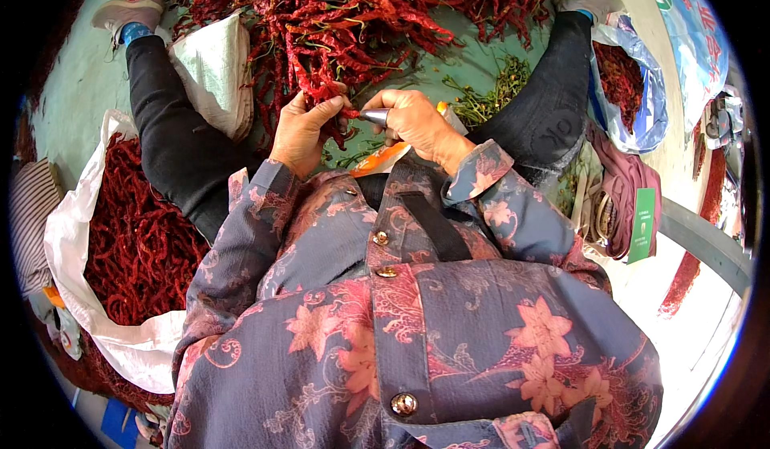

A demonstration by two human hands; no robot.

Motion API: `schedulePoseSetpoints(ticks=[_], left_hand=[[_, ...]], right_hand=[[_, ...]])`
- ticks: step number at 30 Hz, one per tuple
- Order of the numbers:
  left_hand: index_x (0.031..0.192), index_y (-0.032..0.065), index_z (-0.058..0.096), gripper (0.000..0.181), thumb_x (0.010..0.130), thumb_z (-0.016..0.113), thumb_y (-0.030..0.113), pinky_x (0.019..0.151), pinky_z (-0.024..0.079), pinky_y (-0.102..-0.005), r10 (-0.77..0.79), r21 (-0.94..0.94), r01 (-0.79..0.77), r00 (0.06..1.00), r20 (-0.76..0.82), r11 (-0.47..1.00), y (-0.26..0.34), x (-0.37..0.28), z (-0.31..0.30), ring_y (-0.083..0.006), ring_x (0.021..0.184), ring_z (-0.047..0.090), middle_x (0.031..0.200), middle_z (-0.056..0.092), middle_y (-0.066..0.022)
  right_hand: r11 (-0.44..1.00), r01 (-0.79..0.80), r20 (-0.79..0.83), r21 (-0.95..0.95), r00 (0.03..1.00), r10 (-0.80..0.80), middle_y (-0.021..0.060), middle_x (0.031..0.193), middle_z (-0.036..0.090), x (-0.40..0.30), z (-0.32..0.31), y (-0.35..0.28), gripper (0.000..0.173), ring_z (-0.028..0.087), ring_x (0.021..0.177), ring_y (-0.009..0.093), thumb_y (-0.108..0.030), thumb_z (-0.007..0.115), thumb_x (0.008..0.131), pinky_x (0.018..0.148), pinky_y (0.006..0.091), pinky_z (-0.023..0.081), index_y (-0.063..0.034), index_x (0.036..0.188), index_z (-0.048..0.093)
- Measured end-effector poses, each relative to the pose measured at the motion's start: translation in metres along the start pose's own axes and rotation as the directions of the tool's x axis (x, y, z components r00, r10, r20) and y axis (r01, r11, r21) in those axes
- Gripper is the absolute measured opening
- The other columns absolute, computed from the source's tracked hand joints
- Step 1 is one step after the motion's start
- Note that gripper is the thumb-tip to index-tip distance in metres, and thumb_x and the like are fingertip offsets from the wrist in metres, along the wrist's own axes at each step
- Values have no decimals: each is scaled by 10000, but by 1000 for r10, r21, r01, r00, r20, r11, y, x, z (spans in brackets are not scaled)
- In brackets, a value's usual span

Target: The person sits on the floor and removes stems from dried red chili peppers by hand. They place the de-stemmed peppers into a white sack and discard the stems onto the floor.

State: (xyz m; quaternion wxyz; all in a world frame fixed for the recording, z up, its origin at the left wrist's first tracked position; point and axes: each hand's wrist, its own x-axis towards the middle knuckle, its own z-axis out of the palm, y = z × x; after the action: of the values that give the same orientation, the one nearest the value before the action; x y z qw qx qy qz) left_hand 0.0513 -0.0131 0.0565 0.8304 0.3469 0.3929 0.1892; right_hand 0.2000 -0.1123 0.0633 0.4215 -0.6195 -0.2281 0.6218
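Between my legs rises a large heap of dried red chili peppers [337, 21] with some green-brown stems. My left hand [304, 130] grips a few wrinkled chilies [325, 92] at the near side of the heap. In my right hand [415, 121] is a small tapered silver metal tool [375, 116], partly covered by the fingers, so its exact kind cannot be told. Its tip meets, or nearly meets, the end of a chili at my left fingers. A pile of cut green stems [496, 94] lies just beyond my right hand.
A white woven sack of red chilies [66, 232] stands open at my left. Beside my left leg is a folded white sack [210, 67]. Right of my right leg are a plastic bag with chilies [652, 112] and a mauve cloth [625, 178]. A grey curved bar [701, 241] runs behind it.
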Motion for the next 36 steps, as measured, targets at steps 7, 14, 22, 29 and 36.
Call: schedulePoseSetpoints(ticks=[7,14,22,29,36], left_hand=[[906,31,552,115,796,577,47,539,454,-258,-49,-65,48,999,-13,997,-1,0,1,-133,601,540,773,604,-58],[881,43,538,103,789,584,42,506,444,-249,-6,-8,6,1000,2,1000,-6,-3,17,-124,572,528,738,594,-48],[910,42,555,144,770,588,50,591,461,-280,-53,-13,54,997,65,998,0,0,19,-141,695,561,795,593,-39],[901,55,549,203,720,625,3,545,452,-262,-143,-38,147,986,82,988,-5,1,16,-126,638,546,757,574,-20],[913,43,551,257,683,652,-13,510,417,-232,-156,199,126,978,140,972,-11,1,10,-94,576,519,737,569,-5]], right_hand=[[980,145,-39,-137,988,-151,8,671,547,-1,-1,7,167,481,573,68,-9,477,751,508,204,389,14,843,614],[781,339,-25,-525,911,-413,92,642,570,-1,-13,13,183,536,571,170,-43,526,718,531,308,420,-6,877,608],[429,329,-44,-841,749,-662,105,824,598,7,-48,43,314,576,711,275,-16,516,688,632,345,454,-49,993,583],[909,249,-138,-334,941,-308,88,769,623,6,-17,-5,219,576,692,150,-20,512,675,647,272,451,2,866,618],[815,505,-41,-282,843,-537,106,740,605,6,6,-8,154,567,691,155,-1,544,679,634,270,447,5,821,605]])
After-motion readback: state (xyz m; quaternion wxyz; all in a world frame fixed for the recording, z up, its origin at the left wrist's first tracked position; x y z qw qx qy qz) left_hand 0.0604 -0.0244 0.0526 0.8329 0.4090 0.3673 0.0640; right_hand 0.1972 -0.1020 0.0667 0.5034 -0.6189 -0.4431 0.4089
